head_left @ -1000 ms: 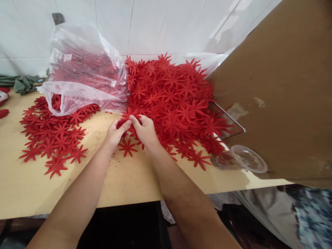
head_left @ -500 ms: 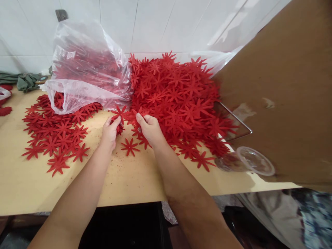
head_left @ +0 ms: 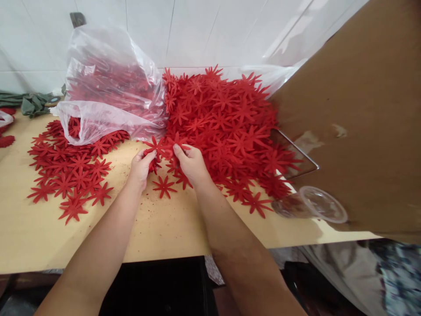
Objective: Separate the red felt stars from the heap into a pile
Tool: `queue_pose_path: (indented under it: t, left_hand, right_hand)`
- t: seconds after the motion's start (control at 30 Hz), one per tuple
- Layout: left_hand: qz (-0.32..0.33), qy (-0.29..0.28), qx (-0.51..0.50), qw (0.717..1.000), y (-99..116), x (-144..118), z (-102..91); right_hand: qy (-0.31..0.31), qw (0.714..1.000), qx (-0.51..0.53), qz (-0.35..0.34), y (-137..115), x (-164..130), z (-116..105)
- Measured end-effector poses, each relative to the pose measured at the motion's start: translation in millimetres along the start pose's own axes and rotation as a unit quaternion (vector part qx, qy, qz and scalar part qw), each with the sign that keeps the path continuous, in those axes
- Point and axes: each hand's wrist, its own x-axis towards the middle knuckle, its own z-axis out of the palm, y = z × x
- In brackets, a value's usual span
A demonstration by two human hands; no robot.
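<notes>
My left hand (head_left: 141,166) is closed on a small stack of red flower cutouts (head_left: 155,147), thumb on top. Between thumb and fingers, my right hand (head_left: 190,162) pinches another red flower cutout (head_left: 176,142), close beside the stack; their petals meet or overlap. A single red cutout (head_left: 164,187) lies flat on the table just below the hands. Behind and right of my right hand rises a large heap of red flower cutouts (head_left: 226,118). A lower pile of darker red cutouts (head_left: 75,175) spreads out to the left of my left hand.
A clear plastic bag (head_left: 112,87) full of red pieces stands at the back left against the tiled wall (head_left: 197,30). A cardboard box (head_left: 358,123) bounds the right side. A clear plastic cup (head_left: 324,204) lies on its side before it. Green cloth (head_left: 33,104) lies far left.
The stack in my left hand has shifted slightly to the right, nearer the right hand. In the right hand, the flower cutout now stands up more visibly above the thumb.
</notes>
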Motion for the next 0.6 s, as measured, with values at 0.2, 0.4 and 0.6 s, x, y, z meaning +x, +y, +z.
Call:
queue_pose_path:
  t: [0.2, 0.4, 0.6]
  left_hand:
    - [-0.01, -0.09, 0.015, 0.996, 0, -5, 1.6]
    - [0.047, -0.026, 0.092, 0.994, -4, -1, 3.7]
    - [0.045, 0.009, 0.106, 0.993, -2, 0, 3.8]
  right_hand:
    - [0.064, 0.993, -0.085, -0.051, 5, 1, -3]
    - [0.035, 0.989, -0.11, -0.097, 12, 1, 4]
    - [0.11, 0.985, -0.097, -0.094, 6, 7, -11]
